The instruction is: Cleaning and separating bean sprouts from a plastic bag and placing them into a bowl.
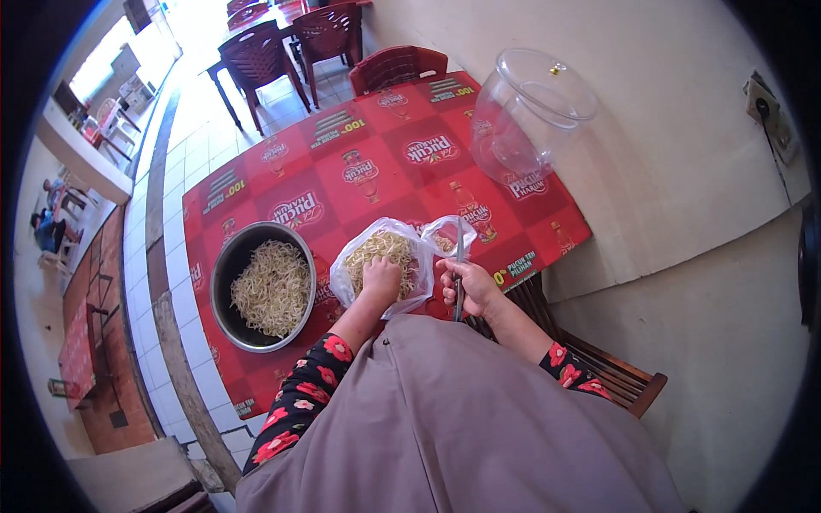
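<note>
My left hand (382, 280) reaches into an opened clear plastic bag (345, 288) of bean sprouts (374, 246), its fingers curled down onto the sprouts. To the right, my right hand (473, 286) is wrapped round a narrow grey metal knife (460, 244), held roughly upright with its tip pointing away from me. A smaller plastic bag (469, 229) with pale scraps in it lies just beyond that hand. On the left stands a deep metal pot (221, 295), with a heap of bean sprouts (272, 288) inside.
A red printed cloth covers the table (338, 184). At its far right stands a large clear plastic jar (522, 115), near the wall (658, 197). Dark red chairs (261, 64) stand beyond the table. A slatted wooden chair (611, 368) is beside me on the right.
</note>
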The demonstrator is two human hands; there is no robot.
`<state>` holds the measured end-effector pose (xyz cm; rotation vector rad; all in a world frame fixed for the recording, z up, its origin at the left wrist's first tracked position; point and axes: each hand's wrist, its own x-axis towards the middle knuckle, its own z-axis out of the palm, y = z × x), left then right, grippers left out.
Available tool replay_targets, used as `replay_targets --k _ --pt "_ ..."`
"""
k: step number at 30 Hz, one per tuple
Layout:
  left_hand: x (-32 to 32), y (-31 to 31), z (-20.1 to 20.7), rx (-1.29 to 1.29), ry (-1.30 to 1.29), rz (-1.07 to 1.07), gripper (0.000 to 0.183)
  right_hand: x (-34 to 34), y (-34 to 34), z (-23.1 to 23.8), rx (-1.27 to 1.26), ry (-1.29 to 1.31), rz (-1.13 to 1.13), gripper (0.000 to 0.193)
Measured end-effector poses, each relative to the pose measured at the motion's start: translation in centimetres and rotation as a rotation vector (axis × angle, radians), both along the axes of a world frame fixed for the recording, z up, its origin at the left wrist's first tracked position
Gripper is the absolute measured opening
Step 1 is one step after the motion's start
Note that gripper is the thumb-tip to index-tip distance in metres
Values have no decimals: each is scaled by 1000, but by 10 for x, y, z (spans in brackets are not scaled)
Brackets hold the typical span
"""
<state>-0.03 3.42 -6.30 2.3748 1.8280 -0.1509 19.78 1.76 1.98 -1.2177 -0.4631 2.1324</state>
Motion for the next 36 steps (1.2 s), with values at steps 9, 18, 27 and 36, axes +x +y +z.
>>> replay_targets --k 9,18,27,36 --pt "-19 -1 33 -271 -712 312 16 -2 1 -1 183 4 81 31" --pt "-39 -28 47 -782 -2119 748 12 -42 -8 1 629 -202 298 35" --pt "-20 -34 56 -825 -2247 737 16 -43 -9 8 808 -206 308 34" --pt "-9 -33 56 -880 -2248 676 16 -35 -11 11 831 -229 220 28"
